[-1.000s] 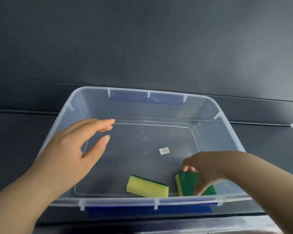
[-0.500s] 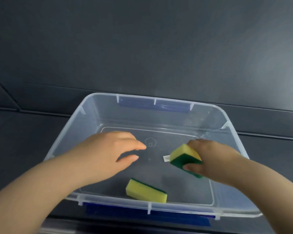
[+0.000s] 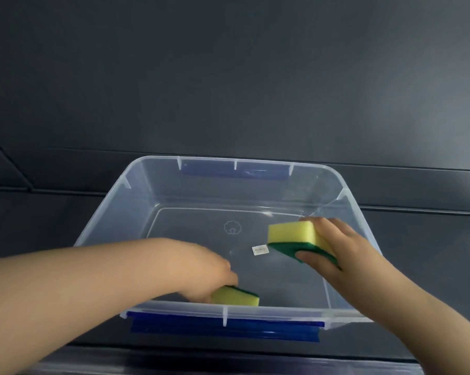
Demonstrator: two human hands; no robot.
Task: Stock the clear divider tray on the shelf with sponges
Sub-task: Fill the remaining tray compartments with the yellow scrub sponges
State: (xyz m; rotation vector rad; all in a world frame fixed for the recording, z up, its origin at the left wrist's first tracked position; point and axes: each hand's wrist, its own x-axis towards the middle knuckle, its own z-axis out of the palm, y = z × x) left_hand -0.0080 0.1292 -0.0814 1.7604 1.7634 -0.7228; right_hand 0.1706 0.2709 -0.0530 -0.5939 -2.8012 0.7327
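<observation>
— Two sponges in frame?
— Yep, two. All positions go off the clear rectangular plastic storage bin (image 3: 282, 309) with the blue latches.
— Right side first.
— The right hand (image 3: 336, 247) has the held sponge (image 3: 293, 234), a yellow foam block with a green scouring layer underneath. Its grip is wrapped round the sponge's right end, thumb on the green face and fingers over the far edge. The sponge is off the bin floor, over the right half of the bin, just right of the small white sticker (image 3: 260, 250) on the floor.
— Left?
— The left hand (image 3: 209, 272) reaches down inside the bin to the near wall. The floor sponge (image 3: 236, 296), same yellow foam, with the green layer showing along its far top edge, lies flat against that wall near the middle.
— Is the grip closed on it?
— Can't tell. The fingertips are at the sponge's left end, but it's blurred and they're hidden behind the foam. Could be a pinch, could be a touch.
— The relation that matters?
— The floor sponge sits immediately right of the left grip. Its long axis runs left-right, parallel to the near wall, so the left end faces the fingers. The left hand is far nearer, and the right is occupied and well apart from it.
— Next step, your guess?
— Pinch the short left end or span the narrow width, then lift straight up past the near rim. The wall crowds the near side, so the thumb may have little room.
— Target?
— The clear divider tray and shelf are not in view. Nothing shows as stocked.
</observation>
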